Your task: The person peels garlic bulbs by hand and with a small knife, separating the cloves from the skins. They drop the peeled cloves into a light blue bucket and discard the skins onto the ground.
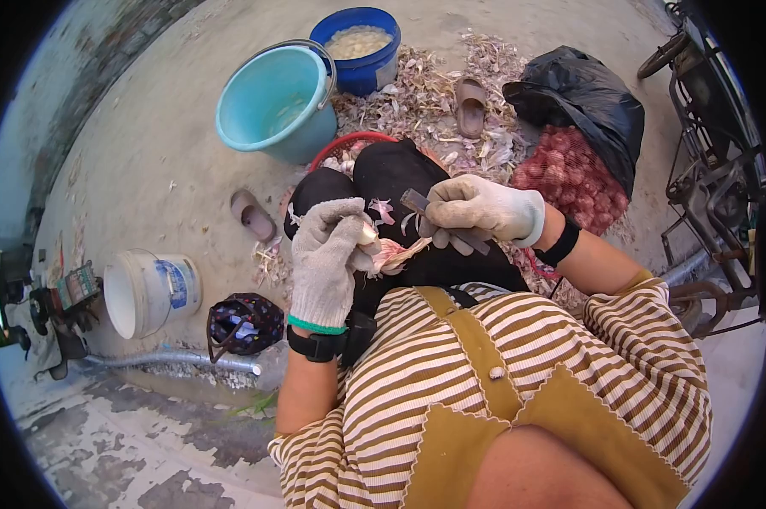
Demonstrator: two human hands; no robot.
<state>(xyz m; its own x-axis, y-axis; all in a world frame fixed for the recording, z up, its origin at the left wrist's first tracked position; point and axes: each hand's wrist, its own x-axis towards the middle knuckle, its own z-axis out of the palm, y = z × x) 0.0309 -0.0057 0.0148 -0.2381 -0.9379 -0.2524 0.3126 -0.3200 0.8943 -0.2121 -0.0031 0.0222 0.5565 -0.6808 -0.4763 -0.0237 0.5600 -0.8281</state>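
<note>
Grey-white knit gloves cover the left hand point(325, 254) and the right hand point(483, 210), both above the black-trousered lap point(395, 174). The left grip is closed, thumb against fingers, on a garlic bulb point(390, 254) with pinkish skin partly loose; its dry stem points toward the right hand. The right grip is closed around a flat, dark tool point(415, 202) (its exact type cannot be determined), one end projecting above the fingers. A red basket point(353, 140) sits by the knees, largely hidden by them. Beyond it stand a turquoise bucket point(260, 102) and, just beside that, a blue bucket point(355, 47) containing pale cloves point(357, 41). Husks point(434, 110) litter the ground around one brown slipper point(470, 109). To the right, a black plastic bag point(591, 102) partly covers a red net sack point(569, 174) of bulbs.
</note>
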